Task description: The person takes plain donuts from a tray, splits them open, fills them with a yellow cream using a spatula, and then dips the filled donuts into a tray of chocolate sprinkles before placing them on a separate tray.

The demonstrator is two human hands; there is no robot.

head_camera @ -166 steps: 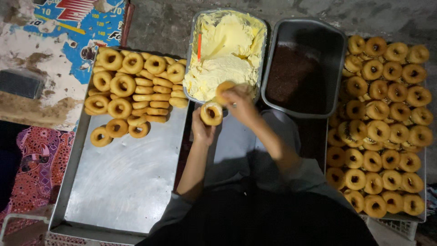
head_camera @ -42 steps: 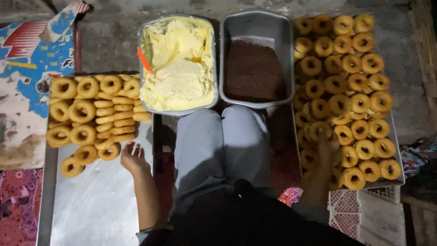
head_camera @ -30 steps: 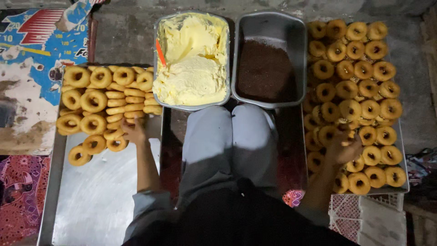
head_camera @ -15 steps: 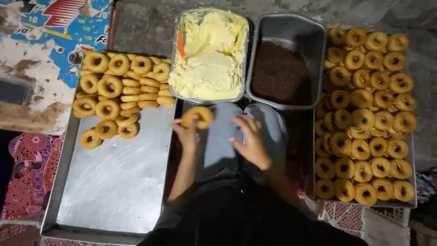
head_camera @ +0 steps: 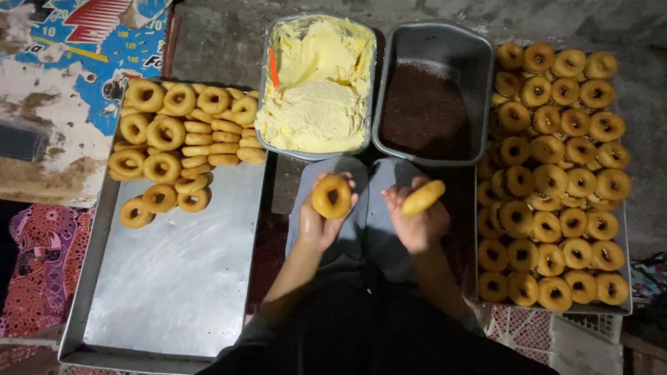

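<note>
The left hand point(head_camera: 318, 221) holds a split doughnut half point(head_camera: 331, 196) upright over the person's lap, its hole facing the camera; the fingers point(head_camera: 349, 201) curl around its rim, pinching it from below and from the side. The right hand point(head_camera: 417, 221) holds the other doughnut half point(head_camera: 422, 198) tilted, seen nearly edge-on, with the fingers pressed together around its lower end. The two hands are near each other but apart, both above the grey-clad knees point(head_camera: 365, 208).

Just beyond the hands sit two metal tubs side by side. The left tub point(head_camera: 267, 142) is filled with pale yellow cream, and an orange spreader point(head_camera: 274, 69) stands in the cream near its left wall. The right tub point(head_camera: 484, 104) holds dark brown sprinkles covering its bottom.

To the person's left lies a large metal tray point(head_camera: 174, 278), mostly bare, with a group of filled doughnuts point(head_camera: 177, 149) at its far end: rings lying flat at the left and front, and a row standing on edge, packed tightly, towards the cream tub. To the person's right, a second tray point(head_camera: 622, 264) is covered with plain ring doughnuts point(head_camera: 556, 173) lying flat in close rows, touching one another.

A patterned mat point(head_camera: 55, 83) in blue, white and red lies on the floor beyond the left tray
</note>
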